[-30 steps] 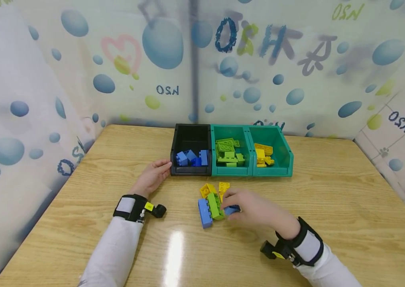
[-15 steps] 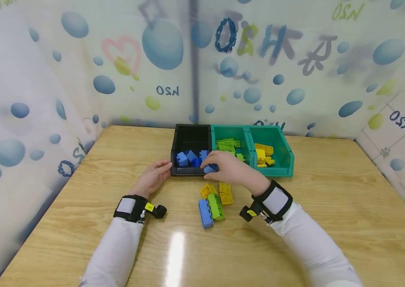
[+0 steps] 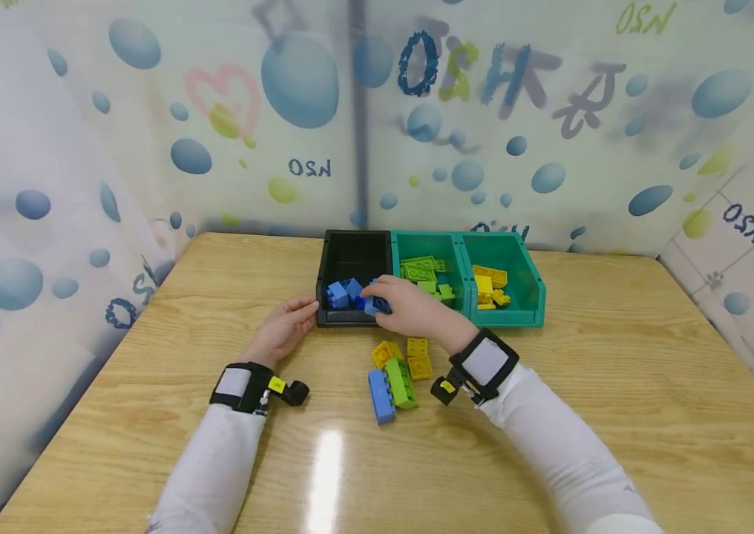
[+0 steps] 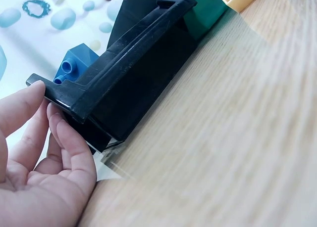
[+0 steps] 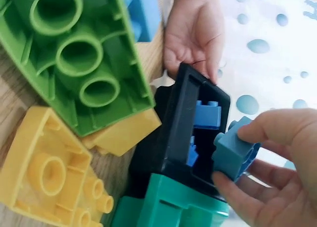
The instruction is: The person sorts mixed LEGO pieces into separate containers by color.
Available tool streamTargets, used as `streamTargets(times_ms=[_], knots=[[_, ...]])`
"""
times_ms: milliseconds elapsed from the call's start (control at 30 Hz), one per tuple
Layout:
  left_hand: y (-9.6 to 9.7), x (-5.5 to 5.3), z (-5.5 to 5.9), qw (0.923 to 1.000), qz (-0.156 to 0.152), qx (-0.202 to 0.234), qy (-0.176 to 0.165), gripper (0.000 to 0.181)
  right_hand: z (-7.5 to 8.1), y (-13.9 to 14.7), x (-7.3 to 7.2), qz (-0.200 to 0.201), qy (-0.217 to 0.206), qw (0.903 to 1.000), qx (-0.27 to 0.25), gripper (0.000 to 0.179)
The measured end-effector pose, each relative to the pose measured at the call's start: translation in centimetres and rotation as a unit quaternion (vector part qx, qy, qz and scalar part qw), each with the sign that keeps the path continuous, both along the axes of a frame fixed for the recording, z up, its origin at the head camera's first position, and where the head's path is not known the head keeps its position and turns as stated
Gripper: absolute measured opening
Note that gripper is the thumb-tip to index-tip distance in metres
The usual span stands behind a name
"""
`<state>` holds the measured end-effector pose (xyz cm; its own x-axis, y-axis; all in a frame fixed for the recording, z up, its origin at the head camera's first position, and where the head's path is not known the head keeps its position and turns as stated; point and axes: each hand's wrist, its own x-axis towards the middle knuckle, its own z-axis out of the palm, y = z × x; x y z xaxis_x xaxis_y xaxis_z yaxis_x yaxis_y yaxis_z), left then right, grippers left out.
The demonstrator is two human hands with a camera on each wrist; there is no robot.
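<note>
Over the front of the black bin (image 3: 355, 319), my right hand (image 3: 410, 308) pinches a blue building block (image 5: 233, 150) between thumb and fingers. Several other blue blocks (image 3: 338, 294) lie inside that bin. At the bin's front left corner, my left hand (image 3: 283, 330) grips the edge; in the left wrist view the thumb (image 4: 34, 96) is on the rim and the fingers curl against the side. In front of the bins, a long blue block (image 3: 381, 397) lies beside a green block (image 3: 400, 383), with yellow blocks (image 3: 420, 366) close behind.
Two teal bins adjoin the black one: the middle bin (image 3: 432, 319) holds green blocks (image 3: 420, 271), the right bin (image 3: 524, 315) yellow blocks (image 3: 489, 278). All stand near the back of the wooden table (image 3: 617, 386), before a patterned curtain (image 3: 230, 170).
My right hand has picked up the blue block from beside the green one and carried it up and left to over the black bin. The left hand has stayed at the bin's corner.
</note>
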<state>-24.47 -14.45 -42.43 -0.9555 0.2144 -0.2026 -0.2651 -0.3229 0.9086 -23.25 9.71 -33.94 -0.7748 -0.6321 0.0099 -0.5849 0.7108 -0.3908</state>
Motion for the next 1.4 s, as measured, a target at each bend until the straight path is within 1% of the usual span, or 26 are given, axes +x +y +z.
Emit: streamTargets(times_ms=[100, 267, 433, 533, 733, 867, 967, 1067, 1200, 1300, 1400], knots=[[0.0, 0.0, -0.1, 1.0000, 0.001, 0.003, -0.002, 0.034, -0.3, -0.3, -0.4, -0.003, 0.013, 0.9999, -0.001, 0.037], [0.1, 0.0, -0.2, 1.0000, 0.001, 0.009, 0.002, 0.035, -0.9, -0.8, -1.0, -0.006, 0.041, 0.9991, 0.007, 0.034], [0.0, -0.1, -0.3, 1.0000, 0.001, 0.001, 0.006, 0.035, -1.3, -1.3, -1.4, -0.005, 0.078, 0.9966, 0.027, 0.030], [0.0, -0.1, -0.4, 0.9999, 0.002, -0.009, 0.007, 0.033, -1.5, -1.6, -1.5, -0.007, 0.102, 0.9940, 0.041, 0.029], [-0.1, -0.1, -0.5, 0.9999, -0.001, -0.010, 0.012, 0.033, -2.2, -1.6, -1.8, -0.010, 0.150, 0.9863, 0.068, 0.025], [-0.1, -0.1, -0.5, 0.9999, -0.002, -0.007, 0.014, 0.033, -2.4, -1.6, -2.0, -0.008, 0.159, 0.9849, 0.069, 0.023], [-0.2, 0.0, -0.3, 0.9999, -0.005, -0.002, 0.012, 0.034, -2.5, -1.6, -2.1, -0.007, 0.159, 0.9851, 0.065, 0.024], [-0.2, 0.0, -0.2, 0.9999, -0.006, 0.000, 0.010, 0.034, -2.6, -1.5, -2.2, -0.006, 0.168, 0.9836, 0.066, 0.025], [-0.1, 0.0, -0.2, 0.9999, -0.004, -0.003, 0.012, 0.035, -3.1, -1.2, -2.4, -0.016, 0.202, 0.9766, 0.071, 0.027], [-0.1, 0.1, -0.2, 0.9999, -0.003, -0.004, 0.014, 0.035, -3.5, -0.9, -2.6, -0.023, 0.220, 0.9724, 0.075, 0.030], [-0.1, 0.1, -0.2, 0.9999, -0.003, -0.003, 0.014, 0.035, -3.5, -0.7, -2.6, -0.023, 0.211, 0.9732, 0.088, 0.037]])
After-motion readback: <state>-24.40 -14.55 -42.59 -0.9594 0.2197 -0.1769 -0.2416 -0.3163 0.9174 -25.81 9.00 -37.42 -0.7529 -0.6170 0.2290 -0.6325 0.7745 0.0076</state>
